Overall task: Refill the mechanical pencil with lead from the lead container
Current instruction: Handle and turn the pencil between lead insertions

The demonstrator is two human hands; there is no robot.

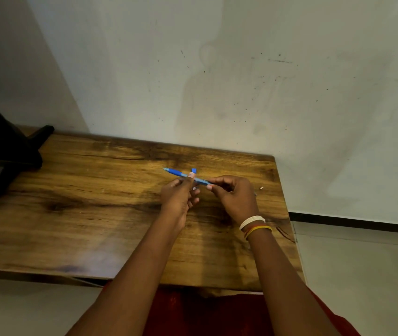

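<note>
A blue mechanical pencil (177,173) is held level above the wooden table (71,202), its tip pointing left and away. My left hand (179,197) grips its middle between thumb and fingers. My right hand (234,195) pinches the pencil's rear end with fingertips. A small blue piece (194,170) lies on the table just behind the pencil. Something small and pale (194,188) shows between my left fingers; I cannot tell what it is. A tiny white piece (262,187) lies on the table to the right of my right hand.
A black stand (6,154) sits at the table's far left corner. A pale wall (217,81) rises right behind the table. The table's right edge (290,214) drops to a tiled floor. Thread bracelets (253,225) circle my right wrist.
</note>
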